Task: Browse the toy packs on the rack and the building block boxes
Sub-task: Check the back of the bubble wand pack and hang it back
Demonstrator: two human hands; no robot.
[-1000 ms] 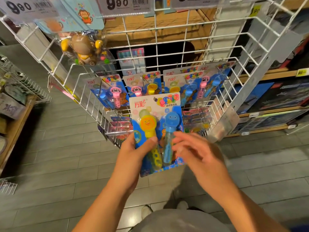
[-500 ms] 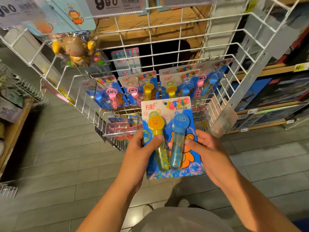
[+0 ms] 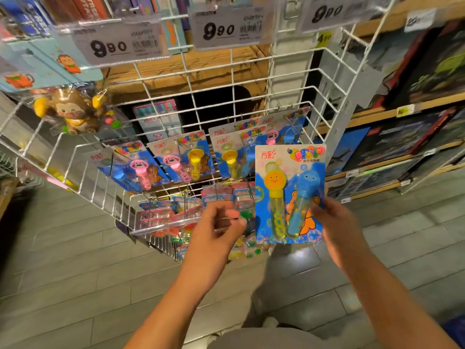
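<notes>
Left of the held toy pack (image 3: 289, 195), the left hand (image 3: 214, 238) hovers with fingers loosely curled, gripping nothing, in front of the wire rack (image 3: 83, 170). The pack stands upright just below the hanging bubble-wand packs (image 3: 181, 159), pinched at its lower right edge by the right hand (image 3: 337, 230). It looks light, a stiff card with a crushable plastic blister, so the card edges are probably the safest hold. Right of it, building block boxes (image 3: 402, 139) line the shelves.
</notes>
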